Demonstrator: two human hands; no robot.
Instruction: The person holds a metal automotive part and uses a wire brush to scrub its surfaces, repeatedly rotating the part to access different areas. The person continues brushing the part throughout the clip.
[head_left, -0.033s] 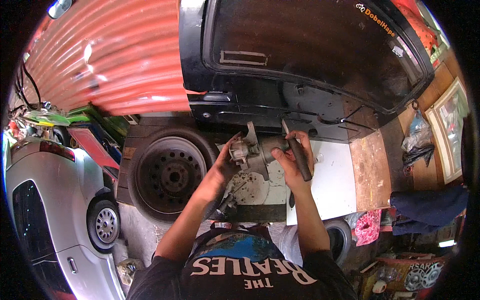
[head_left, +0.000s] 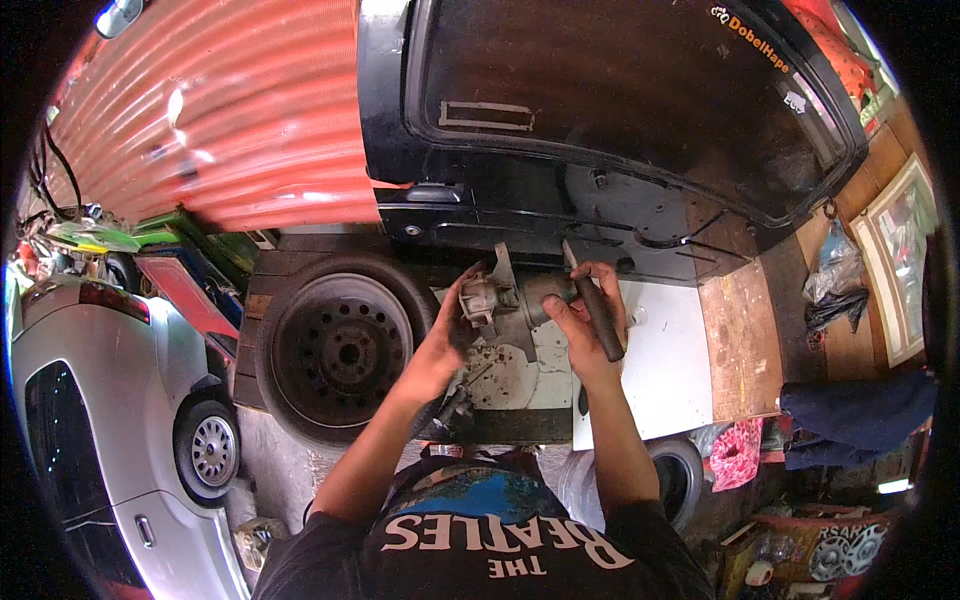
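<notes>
Left grip (head_left: 447,335) is wrapped around the end of a grey metal starter motor (head_left: 505,298), fingers curled onto it. Right grip (head_left: 590,320) is pinched shut on a dark-handled tool (head_left: 597,315), its tip laid against the motor body. Motor is held just above a white board (head_left: 655,370) on the counter (head_left: 740,340). A black steel wheel (head_left: 340,350) is seen just left; a black car door (head_left: 600,130) is propped behind.

Dull grey metal part (head_left: 505,298); tool handle (head_left: 598,318) perhaps dark matt rubber
</notes>
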